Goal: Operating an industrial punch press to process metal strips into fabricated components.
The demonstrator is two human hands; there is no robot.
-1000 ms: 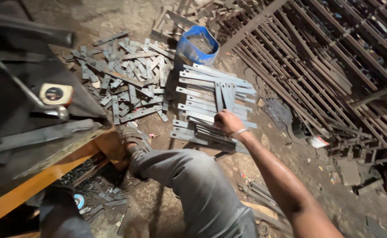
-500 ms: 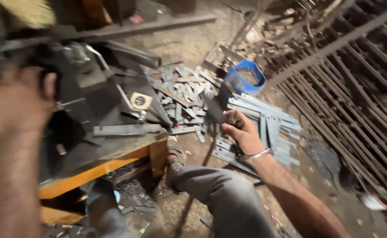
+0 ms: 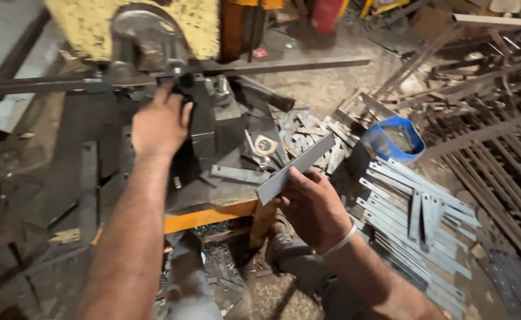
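My right hand [image 3: 312,204] grips a flat grey metal strip [image 3: 296,168], held slanted in the air beside the machine table. My left hand [image 3: 161,123] rests on the dark metal tooling [image 3: 204,127] of a yellow press machine [image 3: 154,26], fingers curled against the block under a long steel bar [image 3: 272,65]. A stack of similar metal strips [image 3: 417,216] lies on the floor to the right of my right hand. My leg and shoe show below the table.
A blue bucket [image 3: 394,139] stands on the floor past the strip stack. Small cut metal pieces [image 3: 314,133] are heaped near it. Welded metal frames [image 3: 491,118] lean at the right. The orange table edge [image 3: 210,216] runs under the machine bed.
My right hand has lifted a strip off the floor stack and brought it up toward the machine. My view has swung left and up; my left hand sits on the tooling.
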